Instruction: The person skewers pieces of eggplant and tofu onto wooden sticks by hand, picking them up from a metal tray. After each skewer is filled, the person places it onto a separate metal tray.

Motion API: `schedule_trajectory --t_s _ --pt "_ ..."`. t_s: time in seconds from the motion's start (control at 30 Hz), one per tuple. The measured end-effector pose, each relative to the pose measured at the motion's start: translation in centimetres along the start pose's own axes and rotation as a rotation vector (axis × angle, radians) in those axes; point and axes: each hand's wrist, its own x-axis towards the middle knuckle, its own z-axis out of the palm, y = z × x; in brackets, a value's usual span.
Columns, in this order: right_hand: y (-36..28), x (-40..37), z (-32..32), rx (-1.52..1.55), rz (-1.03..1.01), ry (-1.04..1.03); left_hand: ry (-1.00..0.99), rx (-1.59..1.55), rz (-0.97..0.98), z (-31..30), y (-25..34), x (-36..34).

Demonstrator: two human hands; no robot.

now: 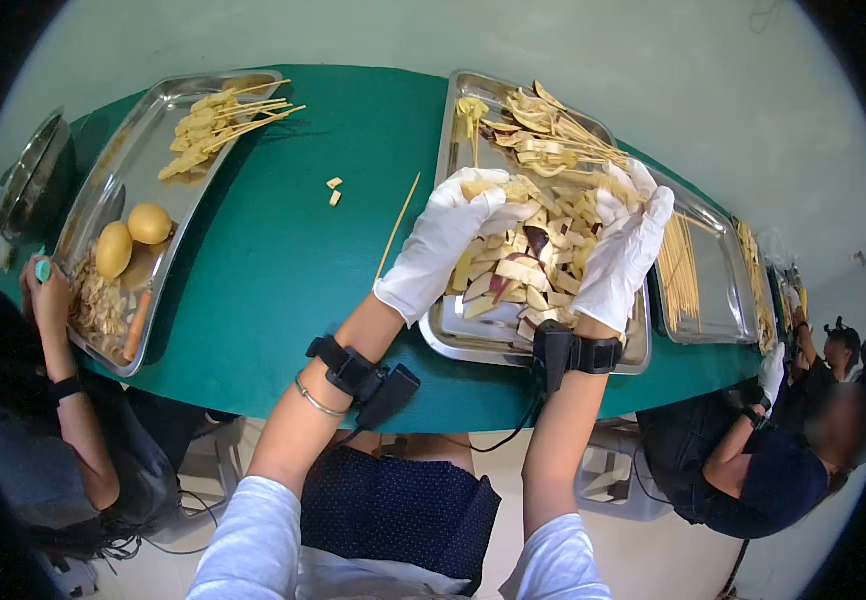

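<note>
Both my hands wear white gloves, above a metal tray [463, 340] heaped with cut pale pieces [523, 275], some with purple skin. My left hand [463, 225] has its fingers closed on a pale piece at the left of the heap. My right hand [628, 240] is closed at the right side of the heap, around the end of a skewer with pale pieces [553, 180]; the glove partly hides it. Filled skewers [543, 125] lie at the tray's back. A loose bare skewer [399, 225] rests on the green table beside my left hand.
At the left, a metal tray [178, 225] holds skewered pieces, two yellow round items [133, 235], peelings and a peeler. A person's hand [48, 290] is beside it. Small cubes [335, 190] lie mid-table. Right, another tray [728, 290] holds bare skewers [680, 275]; people sit beyond.
</note>
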Motion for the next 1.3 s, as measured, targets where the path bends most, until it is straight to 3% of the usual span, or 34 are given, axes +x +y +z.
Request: schedule_trajectory --t_s 0.17,0.3,0.43,0.53,0.77,0.87,0.97,1.17,1.27,1.3 --pt "-2.0 0.3 1.5 0.088 -0.176 -0.182 0.089 0.19 0.176 -0.6 -1.3 0.9" --pt "-5.4 0.2 4.6 0.094 -0.265 -0.177 0.199 0.311 0.219 -0.3 -1.4 0.8" --pt "-2.8 1.3 4.0 0.143 -0.167 -0.225 0.149 0.411 0.111 -0.2 -0.5 0.5" --pt "-0.5 1.3 3.1 0.207 -0.076 -0.162 0.211 0.638 0.245 -0.1 -1.0 0.8" --pt "-0.3 1.0 2.7 0.183 -0.048 -0.121 0.171 0.585 0.299 -1.0 -1.9 1.2" --pt "0.0 1.2 2.5 0.154 -0.044 -0.137 0.114 0.363 0.146 -0.9 -1.4 0.9" --pt "0.0 1.4 2.0 0.124 -0.058 -0.16 0.126 0.376 0.178 -0.6 -1.1 0.7" --pt "-0.6 0.8 2.3 0.145 -0.02 -0.073 0.225 0.72 0.575 -1.6 -2.3 1.6" --pt "-0.4 0.6 2.2 0.165 -0.002 -0.084 0.19 0.423 0.259 -1.2 -1.6 1.1" --pt "-0.4 0.6 2.2 0.176 0.003 -0.095 0.19 0.423 0.235 -1.1 -1.7 1.1"
